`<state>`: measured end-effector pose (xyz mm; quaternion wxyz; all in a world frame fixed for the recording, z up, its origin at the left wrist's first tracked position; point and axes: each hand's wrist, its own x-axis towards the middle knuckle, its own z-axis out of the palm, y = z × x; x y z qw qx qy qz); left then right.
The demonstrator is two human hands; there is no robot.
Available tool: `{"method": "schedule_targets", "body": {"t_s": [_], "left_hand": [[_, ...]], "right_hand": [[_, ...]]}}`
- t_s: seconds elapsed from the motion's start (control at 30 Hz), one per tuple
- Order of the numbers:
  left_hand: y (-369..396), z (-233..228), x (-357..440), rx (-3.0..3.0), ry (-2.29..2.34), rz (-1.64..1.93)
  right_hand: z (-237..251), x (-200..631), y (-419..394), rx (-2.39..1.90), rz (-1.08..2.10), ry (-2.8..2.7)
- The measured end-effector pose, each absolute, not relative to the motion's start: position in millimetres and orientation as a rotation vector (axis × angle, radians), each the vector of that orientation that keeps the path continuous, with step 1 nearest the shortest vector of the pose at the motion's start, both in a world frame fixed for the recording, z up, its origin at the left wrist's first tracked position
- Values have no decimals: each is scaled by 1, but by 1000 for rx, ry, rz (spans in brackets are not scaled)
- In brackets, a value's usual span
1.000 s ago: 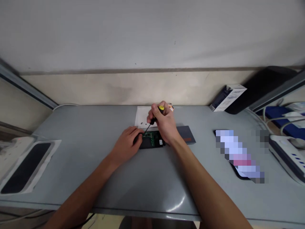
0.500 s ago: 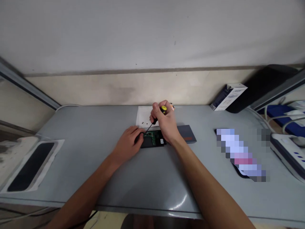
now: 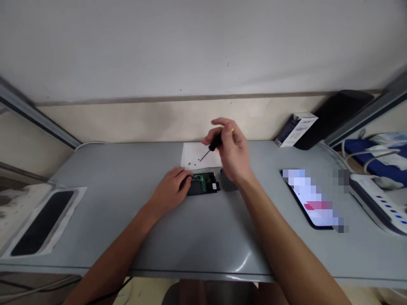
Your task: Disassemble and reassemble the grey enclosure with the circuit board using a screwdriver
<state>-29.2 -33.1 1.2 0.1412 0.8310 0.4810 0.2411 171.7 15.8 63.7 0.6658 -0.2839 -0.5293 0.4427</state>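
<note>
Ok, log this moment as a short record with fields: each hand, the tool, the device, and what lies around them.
left hand: palm down on the left end of the open device, fingers over its edge
right hand: raised above the table, gripping the screwdriver
screwdriver: black handle, tip pointing down-left over the white paper
open device: dark case, green circuit board exposed
white paper: behind the device, small dark screws on it
phone: to the right, screen lit
table: grey

We note two bare forearms entering from the lower edge, uncovered to the frame's limit. The left hand [image 3: 170, 186] and right hand [image 3: 233, 154] carry no gloves, rings or wristbands. No sleeves are visible.
</note>
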Motion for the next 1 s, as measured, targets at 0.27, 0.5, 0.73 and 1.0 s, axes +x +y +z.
{"method": "schedule_targets", "body": {"t_s": [0.27, 0.5, 0.73, 1.0], "left_hand": [[-36, 23, -50, 2070, 1315, 456], [-35, 23, -50, 2022, 1410, 436], [-35, 20, -37, 1983, 1454, 450], [-38, 7, -34, 2098, 1455, 514]], "right_hand": [[86, 265, -9, -1221, 596, -2374], [76, 293, -20, -1608, 666, -2704], [82, 277, -15, -1439, 897, -2635], [41, 256, -32, -1222, 441, -2705]]}}
